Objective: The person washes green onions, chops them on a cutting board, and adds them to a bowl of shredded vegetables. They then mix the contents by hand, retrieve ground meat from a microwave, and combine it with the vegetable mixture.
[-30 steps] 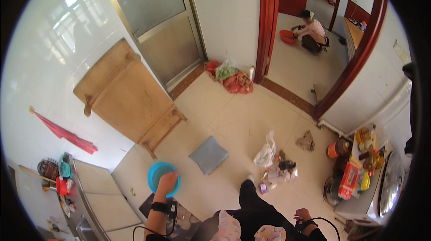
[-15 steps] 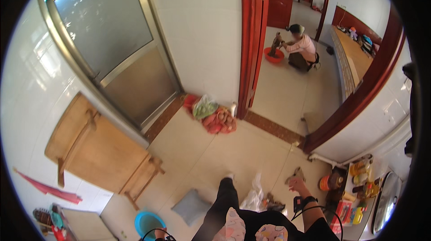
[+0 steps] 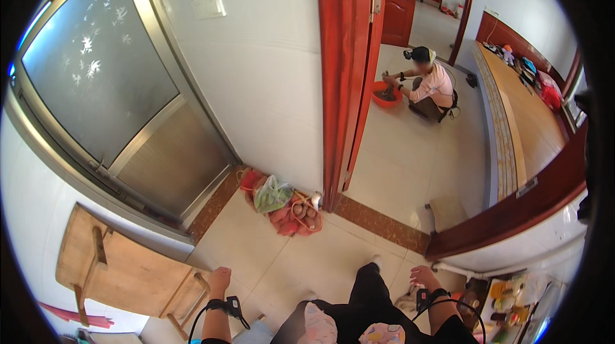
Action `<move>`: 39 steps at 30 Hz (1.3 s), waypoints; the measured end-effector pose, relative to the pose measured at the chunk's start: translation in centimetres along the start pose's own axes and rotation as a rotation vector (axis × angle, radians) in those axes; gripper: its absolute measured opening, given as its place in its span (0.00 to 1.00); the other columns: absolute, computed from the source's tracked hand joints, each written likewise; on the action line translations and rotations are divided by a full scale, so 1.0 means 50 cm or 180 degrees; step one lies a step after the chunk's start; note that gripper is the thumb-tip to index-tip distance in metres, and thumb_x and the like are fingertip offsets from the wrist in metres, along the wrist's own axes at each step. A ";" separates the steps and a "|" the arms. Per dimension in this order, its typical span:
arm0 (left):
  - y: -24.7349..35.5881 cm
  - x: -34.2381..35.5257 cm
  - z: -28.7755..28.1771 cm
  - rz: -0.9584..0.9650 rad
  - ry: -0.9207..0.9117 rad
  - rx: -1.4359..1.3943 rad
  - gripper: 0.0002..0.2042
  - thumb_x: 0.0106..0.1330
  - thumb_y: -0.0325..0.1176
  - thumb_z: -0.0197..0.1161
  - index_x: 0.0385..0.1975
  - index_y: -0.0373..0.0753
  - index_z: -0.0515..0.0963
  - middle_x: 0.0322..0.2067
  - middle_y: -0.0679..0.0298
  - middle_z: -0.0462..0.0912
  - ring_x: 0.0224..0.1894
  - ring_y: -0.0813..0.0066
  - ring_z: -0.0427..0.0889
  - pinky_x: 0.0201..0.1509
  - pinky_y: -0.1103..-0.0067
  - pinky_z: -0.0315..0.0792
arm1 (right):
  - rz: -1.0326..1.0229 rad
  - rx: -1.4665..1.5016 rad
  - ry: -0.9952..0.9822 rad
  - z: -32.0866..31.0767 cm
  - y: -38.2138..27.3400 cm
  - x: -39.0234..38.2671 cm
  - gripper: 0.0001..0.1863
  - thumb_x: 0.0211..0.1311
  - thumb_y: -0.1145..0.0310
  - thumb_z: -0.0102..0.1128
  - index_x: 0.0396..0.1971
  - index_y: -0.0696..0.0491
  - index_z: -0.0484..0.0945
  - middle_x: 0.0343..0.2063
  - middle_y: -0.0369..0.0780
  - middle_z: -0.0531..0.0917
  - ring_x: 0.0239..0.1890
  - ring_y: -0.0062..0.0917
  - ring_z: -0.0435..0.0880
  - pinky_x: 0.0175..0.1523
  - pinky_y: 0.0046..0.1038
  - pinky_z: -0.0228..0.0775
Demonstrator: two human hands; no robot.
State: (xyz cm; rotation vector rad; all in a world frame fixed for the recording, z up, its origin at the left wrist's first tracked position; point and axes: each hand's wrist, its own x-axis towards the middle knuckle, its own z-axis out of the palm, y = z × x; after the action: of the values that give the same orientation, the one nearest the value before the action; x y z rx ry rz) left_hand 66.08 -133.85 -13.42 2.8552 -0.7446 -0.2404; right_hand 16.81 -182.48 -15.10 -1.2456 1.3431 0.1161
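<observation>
My left hand is held out in front of me, its fingers curled in with nothing visible in them. It is nearest to the legs of a wooden folding table that leans against the left wall. On the other side, my right hand hangs loosely over the floor with its fingers apart and nothing in them. Both wrists carry dark bands with small boxes and cables. Below and between my hands, one foot is set forward on the tiles.
Ahead is a red-framed doorway; beyond it a person squats at an orange-red basin. Red net bags of round produce and a green-filled bag lie by the wall. Bottles crowd a counter at right.
I have stepped forward toward the doorway. My left hand has risen forward, away from the blue bucket. The person beyond has lowered the dark item into the basin.
</observation>
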 end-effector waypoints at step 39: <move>1.401 1.279 0.250 -0.0797 -0.1351 -0.2526 0.14 0.53 0.42 0.54 0.21 0.35 0.75 0.19 0.56 0.72 0.21 0.64 0.71 0.21 0.67 0.65 | -0.0654 -0.1582 -0.2318 -0.303 -1.677 1.428 0.14 0.54 0.65 0.56 0.36 0.60 0.73 0.27 0.42 0.79 0.22 0.25 0.80 0.23 0.20 0.70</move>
State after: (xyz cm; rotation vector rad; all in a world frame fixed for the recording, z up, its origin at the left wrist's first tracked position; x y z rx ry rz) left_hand 85.97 -227.34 -17.56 2.1296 -0.2425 -0.9553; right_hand 87.39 -268.39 -15.50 -1.5380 0.5581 0.7200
